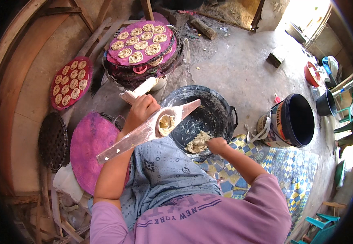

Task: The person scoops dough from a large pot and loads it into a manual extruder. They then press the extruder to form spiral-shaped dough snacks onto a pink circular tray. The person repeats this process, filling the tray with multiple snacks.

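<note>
Cream-coloured dough lies inside the black basin by its near edge, the right hand touching it, finger grip hidden, while the left hand clasps a wooden press, probably best kept steady so its dough-filled hole fills evenly.

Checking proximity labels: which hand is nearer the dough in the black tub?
Right. The right hand touches the dough; the left hand is up-left of it in view, holding a wooden tool.
</note>
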Available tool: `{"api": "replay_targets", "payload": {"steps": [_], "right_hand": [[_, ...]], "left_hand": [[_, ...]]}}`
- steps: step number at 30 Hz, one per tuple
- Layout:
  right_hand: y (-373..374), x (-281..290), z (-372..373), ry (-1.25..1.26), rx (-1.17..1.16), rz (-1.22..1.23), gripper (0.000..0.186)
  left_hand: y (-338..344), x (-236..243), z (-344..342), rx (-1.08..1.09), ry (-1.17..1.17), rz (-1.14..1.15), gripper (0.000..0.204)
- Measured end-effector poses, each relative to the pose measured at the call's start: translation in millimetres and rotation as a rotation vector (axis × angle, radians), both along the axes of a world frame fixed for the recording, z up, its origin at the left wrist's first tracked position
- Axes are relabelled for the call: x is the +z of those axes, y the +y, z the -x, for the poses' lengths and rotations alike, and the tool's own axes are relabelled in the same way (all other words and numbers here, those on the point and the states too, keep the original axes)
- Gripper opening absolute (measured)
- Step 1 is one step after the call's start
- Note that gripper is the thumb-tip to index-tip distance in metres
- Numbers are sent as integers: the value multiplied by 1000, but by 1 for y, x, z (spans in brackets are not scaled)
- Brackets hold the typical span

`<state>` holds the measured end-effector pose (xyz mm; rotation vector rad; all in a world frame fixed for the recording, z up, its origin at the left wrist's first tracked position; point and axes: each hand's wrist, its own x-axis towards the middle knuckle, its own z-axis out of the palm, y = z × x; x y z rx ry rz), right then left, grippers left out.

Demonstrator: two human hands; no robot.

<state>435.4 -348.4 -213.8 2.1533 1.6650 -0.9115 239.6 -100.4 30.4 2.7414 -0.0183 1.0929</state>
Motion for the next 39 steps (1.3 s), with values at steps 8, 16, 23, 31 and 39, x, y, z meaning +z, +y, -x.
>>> {"api": "replay_targets", "payload": {"steps": [8,16,23,31,39], "right_hand": [[-1,16,-11,245,94,95,37],[1,10,21,57,-75,108,29],[-11,58,-9,70,18,99,25],[-2,-4,12,138,-51,54,28],[-14,41,-17,78,55,99,29]], "left_hand": [[2,-2,7,-20,41,20,24],[3,-4,3,-17,39,9,24],[2,-6,3,-37,51,42,24],[2,-9,3,-23,41,42,24],[1,-9,0,-43,31,43,24]]}}
